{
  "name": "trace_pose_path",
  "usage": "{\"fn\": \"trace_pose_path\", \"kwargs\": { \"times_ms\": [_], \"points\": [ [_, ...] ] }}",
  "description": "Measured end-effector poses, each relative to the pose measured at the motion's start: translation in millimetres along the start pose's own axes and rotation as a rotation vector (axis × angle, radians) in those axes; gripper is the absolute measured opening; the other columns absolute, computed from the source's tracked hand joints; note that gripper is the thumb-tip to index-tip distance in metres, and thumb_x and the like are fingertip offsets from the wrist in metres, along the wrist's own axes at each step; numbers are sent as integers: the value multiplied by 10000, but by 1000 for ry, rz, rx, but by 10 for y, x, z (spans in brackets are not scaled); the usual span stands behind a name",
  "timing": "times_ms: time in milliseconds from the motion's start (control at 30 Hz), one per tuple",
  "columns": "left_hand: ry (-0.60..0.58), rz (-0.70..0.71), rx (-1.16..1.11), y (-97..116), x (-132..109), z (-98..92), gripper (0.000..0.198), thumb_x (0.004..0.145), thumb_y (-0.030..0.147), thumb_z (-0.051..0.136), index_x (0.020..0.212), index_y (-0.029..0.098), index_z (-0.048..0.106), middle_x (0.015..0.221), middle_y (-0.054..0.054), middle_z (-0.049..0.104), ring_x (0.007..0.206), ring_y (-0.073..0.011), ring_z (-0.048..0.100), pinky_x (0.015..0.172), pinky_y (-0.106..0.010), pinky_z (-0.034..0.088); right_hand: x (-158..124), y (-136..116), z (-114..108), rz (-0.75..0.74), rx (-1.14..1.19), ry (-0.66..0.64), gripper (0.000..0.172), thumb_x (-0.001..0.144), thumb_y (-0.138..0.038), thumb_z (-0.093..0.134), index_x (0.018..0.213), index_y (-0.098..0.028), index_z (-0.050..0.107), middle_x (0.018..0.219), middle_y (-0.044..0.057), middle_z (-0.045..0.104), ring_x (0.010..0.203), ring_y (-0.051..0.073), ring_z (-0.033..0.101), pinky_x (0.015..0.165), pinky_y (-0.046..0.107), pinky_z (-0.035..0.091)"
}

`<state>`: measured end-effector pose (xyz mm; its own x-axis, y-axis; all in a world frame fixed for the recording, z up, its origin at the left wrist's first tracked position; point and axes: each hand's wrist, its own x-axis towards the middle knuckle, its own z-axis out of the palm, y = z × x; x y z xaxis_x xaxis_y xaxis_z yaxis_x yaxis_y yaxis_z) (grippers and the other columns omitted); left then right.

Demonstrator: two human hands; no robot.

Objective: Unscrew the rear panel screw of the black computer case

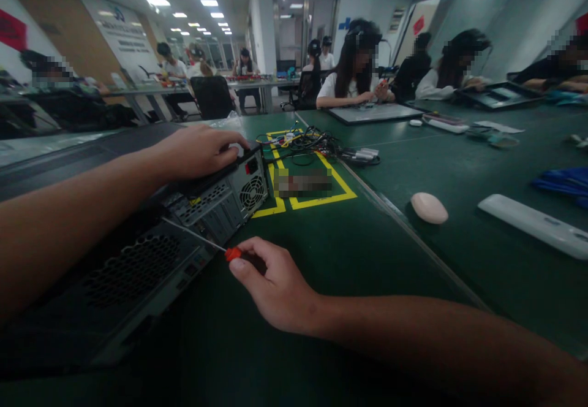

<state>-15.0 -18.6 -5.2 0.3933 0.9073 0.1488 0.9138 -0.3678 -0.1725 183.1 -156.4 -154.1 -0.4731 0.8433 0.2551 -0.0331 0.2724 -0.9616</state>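
A dark desktop computer case point(220, 208) lies on its side at the left, its metal back panel with fan grille and slot covers facing right. My left hand point(206, 149) lies over its upper edge near the far corner, fingers bent at the rim. In my right hand point(280, 287) is a screwdriver point(233, 254) with a red handle, pinched between thumb and fingers. Its long thin shaft points left to the back panel, the tip reaching a dark part beneath my left forearm. Whether the tip sits on a screw is too dark to tell.
Beyond the case lies a tangle of cables point(312, 140) by yellow tape marks point(324, 200) on the green table point(340, 247). A blurred-out item sits inside the marks. To the right are a pale rounded object point(429, 208) and a long white device point(533, 224). Several people work farther back.
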Motion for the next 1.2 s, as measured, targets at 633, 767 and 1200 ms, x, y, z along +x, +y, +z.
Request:
{"fn": "trace_pose_path", "kwargs": {
  "times_ms": [633, 767, 1200],
  "points": [
    [-21, 53, 38, 74, -65, -68, 575, 1107, 370, 334, 1508, 195, 708, 1036, -110, 767, 838, -236, 591, 842, -389, 422, -9, -56, -8, 50, -28, 5, 167, 955, -303, 729, 1039, -245, 596, 944, -9, 657, 880, 201, 632, 837, 375, 510],
    [-27, 39, 60, 100, -97, -92, 570, 1118, 342, 308, 1498, 186, 705, 1053, -100, 759, 848, -214, 550, 826, -362, 391, -13, -65, -14, 71, -27, -6, 163, 960, -315, 725, 1033, -240, 599, 928, -13, 649, 866, 196, 627, 816, 365, 505],
    [-14, 38, 56, 89, -92, -86, 562, 1113, 367, 330, 1494, 210, 711, 1051, -89, 777, 924, -237, 604, 876, -375, 423, -21, -66, -23, 69, -44, -2, 170, 984, -354, 726, 1044, -238, 618, 946, -8, 668, 873, 196, 637, 800, 353, 501]
  ]
}}
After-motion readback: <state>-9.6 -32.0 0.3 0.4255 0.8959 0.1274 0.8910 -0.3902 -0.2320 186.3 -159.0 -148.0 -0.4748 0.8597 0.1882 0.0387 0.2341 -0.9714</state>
